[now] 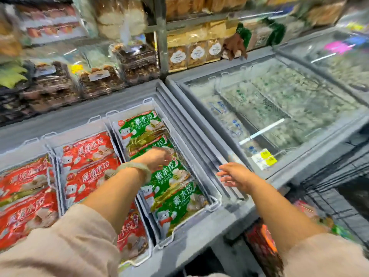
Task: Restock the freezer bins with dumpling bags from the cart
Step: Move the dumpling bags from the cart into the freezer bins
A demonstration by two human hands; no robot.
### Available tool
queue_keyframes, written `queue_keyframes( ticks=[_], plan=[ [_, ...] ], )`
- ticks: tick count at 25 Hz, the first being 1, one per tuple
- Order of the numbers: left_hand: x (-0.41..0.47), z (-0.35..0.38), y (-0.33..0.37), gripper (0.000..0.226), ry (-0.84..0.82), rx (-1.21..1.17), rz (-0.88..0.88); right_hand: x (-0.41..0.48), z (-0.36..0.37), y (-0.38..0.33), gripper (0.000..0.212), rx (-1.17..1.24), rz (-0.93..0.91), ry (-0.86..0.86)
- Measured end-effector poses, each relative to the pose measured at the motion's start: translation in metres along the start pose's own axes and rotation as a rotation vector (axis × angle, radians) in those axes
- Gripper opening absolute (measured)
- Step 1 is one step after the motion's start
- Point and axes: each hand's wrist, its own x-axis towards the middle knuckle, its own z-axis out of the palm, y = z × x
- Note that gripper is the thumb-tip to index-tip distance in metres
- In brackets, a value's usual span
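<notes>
Fingers (166, 156) of the left hand (157, 159) lie spread and flat on the green dumpling bags (169, 176) at the centre of the frame, pressing rather than pinching; no bag is lifted. The right hand's fingers (224, 173) are splayed too, holding nothing, hovering over the grey rail (201, 140) just right of the bin.

Largest first: the open freezer (123, 108) fills the lower left and centre, and a second chest under a frosted glass lid (279, 108) takes the right. Inside the open one sit white wire bins — red dumpling bags (87, 166) in the lower left and the green-bag bin (211, 202) beside them. The green bags overlap like shingles, the row running from the upper centre down toward the lower right, each bag's long axis lying across that line.

The cart (339, 212) stands at the lower right edge, with blurred packets (261, 242) low beside it — I cannot tell what they are. So fresh stock lies behind and to the right of the fingers, and the empty right hand is the nearer one — it looks best placed to reach back while the left settles the row. A gloved hand (234, 46) works the shelf at the upper centre-right.
</notes>
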Motion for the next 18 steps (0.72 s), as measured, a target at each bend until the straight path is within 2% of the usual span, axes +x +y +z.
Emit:
queue_keyframes(
  ticks=[3, 7, 11, 13, 18],
  plan=[
    [-0.018, 0.044, 0.003, 0.016, -0.113, 0.081, 0.043, -0.036, -0.029, 0.051, 0.007, 0.038, 0.031, 0.088],
    [-0.036, 0.113, 0.011, 0.021, -0.332, 0.186, 0.091, -0.077, -0.073, 0.114, 0.015, 0.118, 0.076, 0.195],
    [-0.054, 0.186, 0.024, 0.017, -0.385, 0.278, 0.103, -0.090, -0.123, 0.169, 0.009, 0.162, 0.109, 0.283],
    [-0.057, 0.224, 0.028, 0.018, -0.411, 0.301, 0.089, -0.093, -0.148, 0.195, 0.014, 0.139, 0.108, 0.297],
    [-0.051, 0.344, 0.028, 0.020, -0.388, 0.428, 0.031, -0.103, -0.226, 0.266, 0.017, 0.140, 0.201, 0.241]
  ],
)
